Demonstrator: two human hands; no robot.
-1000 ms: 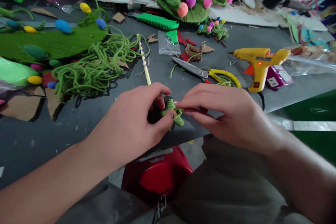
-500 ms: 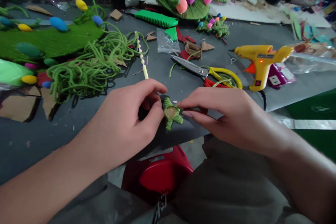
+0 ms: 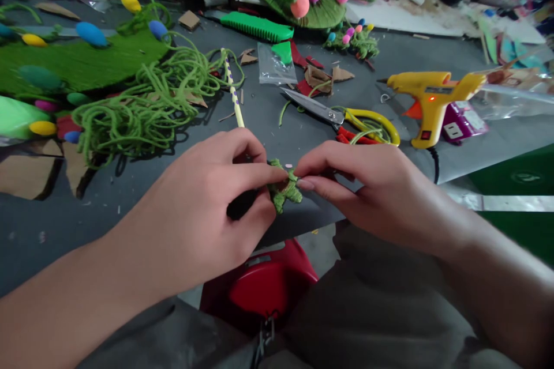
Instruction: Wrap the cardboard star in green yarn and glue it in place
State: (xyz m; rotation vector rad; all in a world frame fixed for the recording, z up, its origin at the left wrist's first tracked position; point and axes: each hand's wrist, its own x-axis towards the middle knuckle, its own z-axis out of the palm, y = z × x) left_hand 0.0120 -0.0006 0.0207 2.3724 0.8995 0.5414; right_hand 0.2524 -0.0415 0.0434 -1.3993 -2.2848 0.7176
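- Nearest the camera: red stool [image 3: 259, 288] between the person's knees, below the table [image 3: 64, 225] edge.
- At the table edge: left hand [image 3: 208, 213] and right hand [image 3: 367, 190] both pinch one small yarn-wrapped piece [image 3: 286, 191]. Looks like the wrapping/pressing step, strand being seated on the piece.
- Next move likely needs a steady pinch while the yarn is tucked tight.
- Pose: both forearms angled inward, fingertips meeting over the piece, wrists low.
- Further back: scissors [image 3: 341, 118], glue gun [image 3: 428, 101] at right, loose yarn pile [image 3: 147, 104] at left.
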